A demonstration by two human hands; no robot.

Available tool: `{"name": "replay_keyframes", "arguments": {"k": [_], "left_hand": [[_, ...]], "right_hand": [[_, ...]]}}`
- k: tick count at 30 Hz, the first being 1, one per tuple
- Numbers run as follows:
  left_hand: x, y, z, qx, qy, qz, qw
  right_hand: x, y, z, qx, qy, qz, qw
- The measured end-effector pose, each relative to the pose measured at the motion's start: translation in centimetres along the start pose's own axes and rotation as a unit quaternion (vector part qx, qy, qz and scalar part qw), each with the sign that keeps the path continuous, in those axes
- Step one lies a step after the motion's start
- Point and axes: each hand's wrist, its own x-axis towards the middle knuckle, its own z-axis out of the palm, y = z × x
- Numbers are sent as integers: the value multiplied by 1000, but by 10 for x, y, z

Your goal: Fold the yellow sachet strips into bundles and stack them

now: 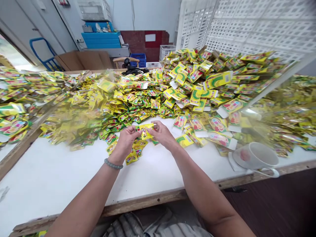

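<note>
Both my hands pinch a small yellow printed packet [147,127] between thumb and fingers, just above the white tabletop. My left hand [127,141], with a beaded bracelet at the wrist, grips its left end. On the packet's right side is my right hand [165,134], thumb on the front face. Several similar packets [132,157] lie loose under and beside my left hand. Beyond my hands rises a heap of small yellow and green packets [138,105]. To its right, flat yellow cartons [197,95] are piled up, some with white flaps open.
A white mug [256,156] stands at the front right near the wooden table edge [158,199]. White perforated crates [229,29] rise behind the cartons. A wooden strip [37,131] divides the table at left, with more cartons [14,121] past it.
</note>
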Motion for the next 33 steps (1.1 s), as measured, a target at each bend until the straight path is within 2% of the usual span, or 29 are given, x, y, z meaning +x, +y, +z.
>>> {"name": "replay_keyframes", "arguments": {"k": [3, 6, 8, 9, 11, 14, 19, 24, 27, 29, 33], "left_hand": [[6, 3, 10, -11, -8, -8, 1000], [9, 4, 15, 17, -15, -41, 999], [10, 0, 16, 65, -3, -85, 994], [9, -4, 15, 85, 9, -110, 990], [8, -12, 14, 104, 27, -147, 983], [5, -23, 13, 92, 24, -159, 983], [3, -27, 7, 35, 18, -134, 990], [1, -21, -3, -18, 47, -60, 997], [-3, -17, -11, -42, 49, -27, 998], [-7, -16, -17, -30, 35, -21, 999], [-13, -15, -28, 36, 20, -16, 999]], "right_hand": [[4, 1, -6, 7, 2, 10, 1000], [9, 2, -20, -40, 115, 39, 992], [12, 5, -29, -47, 184, 94, 977], [14, 7, -32, -29, 195, 129, 972], [17, 12, -33, 30, 173, 188, 966], [19, 15, -27, 108, 112, 211, 965], [13, 7, -13, 184, 53, 188, 963], [3, -1, -5, 286, -16, 133, 949], [0, -3, -2, 291, -46, 104, 950], [0, -5, -3, 261, -33, 71, 962], [3, -7, -6, 152, 60, -20, 986]]}}
